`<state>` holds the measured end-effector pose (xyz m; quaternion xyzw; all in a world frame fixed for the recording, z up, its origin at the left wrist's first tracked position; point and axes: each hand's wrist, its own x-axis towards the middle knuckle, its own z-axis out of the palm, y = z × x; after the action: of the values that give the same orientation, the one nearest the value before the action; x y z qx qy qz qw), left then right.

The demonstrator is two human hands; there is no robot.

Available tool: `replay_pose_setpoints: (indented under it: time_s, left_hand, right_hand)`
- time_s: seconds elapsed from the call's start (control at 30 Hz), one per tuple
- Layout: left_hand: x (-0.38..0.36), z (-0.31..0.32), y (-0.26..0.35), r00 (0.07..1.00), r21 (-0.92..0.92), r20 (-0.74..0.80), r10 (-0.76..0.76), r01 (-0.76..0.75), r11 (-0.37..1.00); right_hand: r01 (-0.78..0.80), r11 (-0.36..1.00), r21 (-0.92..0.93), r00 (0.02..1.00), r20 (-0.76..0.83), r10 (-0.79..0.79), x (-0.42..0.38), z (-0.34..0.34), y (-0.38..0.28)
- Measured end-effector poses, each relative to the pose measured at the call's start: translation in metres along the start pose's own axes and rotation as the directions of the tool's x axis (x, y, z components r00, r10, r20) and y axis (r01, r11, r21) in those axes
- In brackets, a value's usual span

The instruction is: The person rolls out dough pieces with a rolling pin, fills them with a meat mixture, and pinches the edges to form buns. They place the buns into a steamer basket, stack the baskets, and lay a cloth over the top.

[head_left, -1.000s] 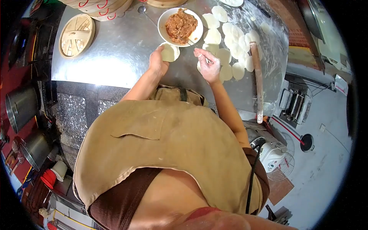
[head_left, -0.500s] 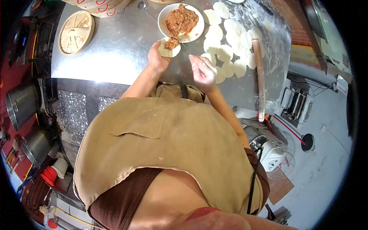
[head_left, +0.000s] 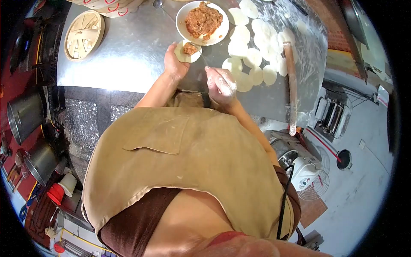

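Note:
My left hand (head_left: 174, 62) holds a round dough wrapper (head_left: 180, 53) at its left edge, just below the bowl. A lump of reddish minced filling (head_left: 189, 49) sits on the middle of the wrapper. Floury fingers of my right hand (head_left: 221, 85) are pinched round the end of a thin metal spoon (head_left: 204, 57). The spoon's far end reaches the filling, and its tip is hard to make out there. Above both hands stands a white bowl (head_left: 181, 32) with more of the minced filling (head_left: 203, 21) in it.
Several dough wrappers (head_left: 253, 58) lie on the floury metal table (head_left: 124, 51), right of the bowl. Beside them rests a wooden rolling pin (head_left: 292, 90). A bamboo steamer lid (head_left: 84, 35) is at the left, near stacked steamers (head_left: 113, 7). Another metal spoon (head_left: 157, 4) lies behind.
My right hand has moved slightly left, and the spoon's handle now shows between it and the wrapper. The filling sits flatter on the wrapper. My left hand has hardly moved.

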<state>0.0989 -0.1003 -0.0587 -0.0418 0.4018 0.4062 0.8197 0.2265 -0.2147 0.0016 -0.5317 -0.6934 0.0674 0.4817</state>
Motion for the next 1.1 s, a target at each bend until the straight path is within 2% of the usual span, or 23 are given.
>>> replay_pose_setpoints:
  time_s: [0.1, 0.17, 0.23, 0.3, 0.37, 0.43, 0.47, 0.5, 0.53, 0.57, 0.6, 0.63, 0.67, 0.7, 0.73, 0.77, 0.8, 0.83, 0.87, 0.9, 0.93, 1.1]
  left_hand:
    - [0.003, -0.004, 0.001, 0.999, 0.003, 0.041, -0.010, 0.010, 1.000]
    - [0.005, -0.007, 0.001, 0.998, 0.005, 0.066, -0.023, 0.023, 1.000]
    - [-0.001, -0.005, 0.004, 0.999, 0.010, 0.029, -0.020, 0.019, 1.000]
    - [-0.004, -0.007, 0.008, 0.999, 0.015, 0.035, -0.015, 0.014, 1.000]
    - [-0.010, -0.007, 0.010, 0.999, 0.030, 0.041, -0.016, 0.015, 0.999]
    - [-0.024, 0.001, 0.015, 0.998, 0.063, 0.042, -0.042, 0.039, 0.997]
    - [-0.030, 0.003, 0.021, 0.999, 0.063, 0.040, -0.032, 0.030, 0.998]
    - [-0.037, 0.002, 0.027, 0.987, 0.081, 0.143, -0.077, 0.066, 0.994]
    - [-0.044, 0.001, 0.032, 0.961, 0.107, 0.244, -0.126, 0.103, 0.989]
    - [-0.048, 0.002, 0.035, 0.960, 0.115, 0.248, -0.130, 0.104, 0.988]
    - [-0.050, 0.003, 0.036, 0.953, 0.215, 0.286, -0.101, 0.039, 0.976]
    - [-0.053, 0.006, 0.038, 0.942, 0.308, 0.328, -0.076, -0.031, 0.951]
    - [-0.055, 0.011, 0.040, 0.938, 0.313, 0.337, -0.077, -0.035, 0.949]
    - [-0.057, 0.017, 0.044, 0.939, 0.370, 0.335, -0.075, -0.058, 0.927]
    - [-0.060, 0.023, 0.047, 0.942, 0.422, 0.328, -0.072, -0.078, 0.903]
    - [-0.063, 0.030, 0.052, 0.941, 0.421, 0.331, -0.070, -0.081, 0.903]
    - [-0.067, 0.037, 0.057, 0.931, 0.434, 0.352, -0.098, -0.070, 0.898]
    - [-0.071, 0.041, 0.060, 0.919, 0.454, 0.368, -0.137, -0.049, 0.890]
    - [-0.070, 0.043, 0.063, 0.908, 0.491, 0.374, -0.187, -0.023, 0.871]
    - [-0.069, 0.047, 0.063, 0.904, 0.497, 0.380, -0.196, -0.021, 0.868]
    - [-0.068, 0.050, 0.063, 0.899, 0.547, 0.376, -0.226, -0.018, 0.837]
    - [-0.066, 0.055, 0.059, 0.900, 0.629, 0.363, -0.240, -0.047, 0.776]
  right_hand:
    - [-0.014, 0.999, -0.039, 1.000, -0.001, 0.014, 0.000, -0.001, 0.005]
    - [0.084, 0.996, 0.013, 0.988, 0.126, -0.085, -0.003, -0.003, 0.005]
    - [0.098, 0.995, 0.017, 0.988, 0.121, -0.099, -0.006, -0.005, -0.001]
    - [-0.039, 0.999, -0.022, 0.998, 0.039, 0.040, -0.009, -0.008, -0.005]
    - [-0.020, 1.000, 0.001, 0.998, 0.060, 0.020, -0.009, -0.007, -0.003]
    - [0.087, 0.996, 0.000, 0.995, 0.045, -0.087, -0.005, -0.007, 0.000]
    - [-0.114, 0.987, 0.114, 0.988, -0.090, 0.125, 0.000, -0.005, 0.008]
    - [-0.299, 0.922, 0.246, 0.916, -0.198, 0.350, 0.004, -0.004, 0.017]
    - [-0.483, 0.785, 0.388, 0.792, -0.188, 0.580, 0.011, -0.003, 0.033]
    - [-0.615, 0.595, 0.518, 0.624, -0.142, 0.769, 0.019, -0.002, 0.052]
    - [-0.609, 0.599, 0.519, 0.624, -0.151, 0.766, 0.021, -0.002, 0.067]
    - [-0.668, 0.506, 0.545, 0.574, -0.055, 0.817, 0.022, -0.001, 0.081]
    - [-0.720, 0.408, 0.561, 0.519, 0.044, 0.854, 0.022, -0.001, 0.090]
    - [-0.714, 0.416, 0.563, 0.525, 0.038, 0.850, 0.029, -0.006, 0.087]
    - [-0.637, 0.769, 0.061, 0.714, -0.332, 0.617, 0.040, -0.016, 0.074]
    - [-0.432, 0.737, -0.521, 0.870, -0.457, 0.186, 0.050, -0.026, 0.060]
    - [-0.382, 0.841, -0.384, 0.897, -0.373, 0.237, 0.058, -0.030, 0.040]
    - [-0.395, 0.833, -0.386, 0.892, -0.379, 0.247, 0.062, -0.031, 0.025]
    - [-0.627, 0.772, 0.104, 0.773, -0.047, 0.633, 0.066, -0.030, 0.013]
    - [-0.806, 0.391, 0.445, 0.573, 0.419, 0.704, 0.072, -0.029, 0.007]
    - [-0.834, 0.216, 0.507, 0.492, 0.508, 0.707, 0.078, -0.027, 0.006]
    - [-0.818, 0.309, 0.485, 0.530, 0.428, 0.732, 0.078, -0.018, 0.006]
